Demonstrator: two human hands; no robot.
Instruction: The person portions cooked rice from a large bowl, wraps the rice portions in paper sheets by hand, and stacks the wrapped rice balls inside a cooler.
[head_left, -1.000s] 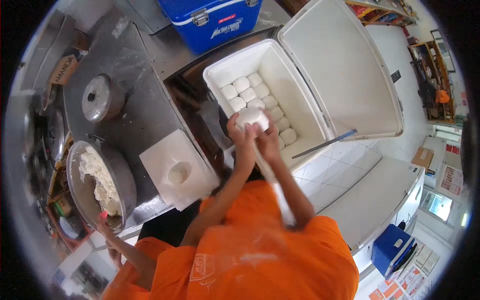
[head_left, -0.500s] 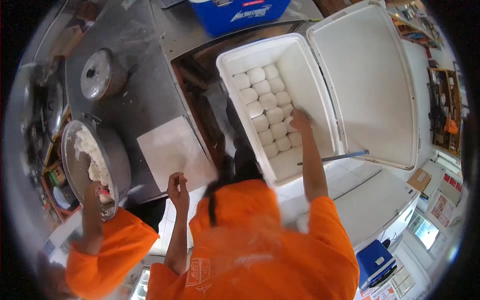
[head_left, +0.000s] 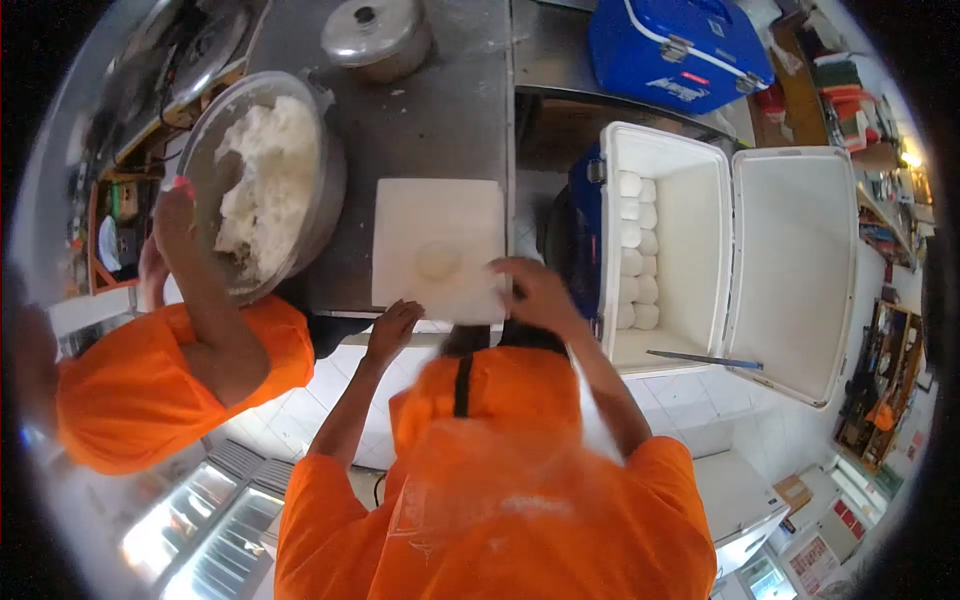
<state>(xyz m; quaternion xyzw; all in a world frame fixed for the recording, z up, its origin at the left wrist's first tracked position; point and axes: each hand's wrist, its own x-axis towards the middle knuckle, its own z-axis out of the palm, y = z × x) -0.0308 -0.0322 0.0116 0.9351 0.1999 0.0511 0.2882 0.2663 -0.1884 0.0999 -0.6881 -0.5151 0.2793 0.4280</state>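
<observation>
Metal counter bears white sheet near left fingers and right fingers.

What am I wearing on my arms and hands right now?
Both arms have loose, plain orange sleeves, the left sleeve and right sleeve ending above the elbow. Your left hand and right hand are gloveless, with bare forearms. Rings would be too small to tell.

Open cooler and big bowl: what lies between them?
A square white sheet on the metal table, with the right hand at its edge, as the head view shows.
</observation>
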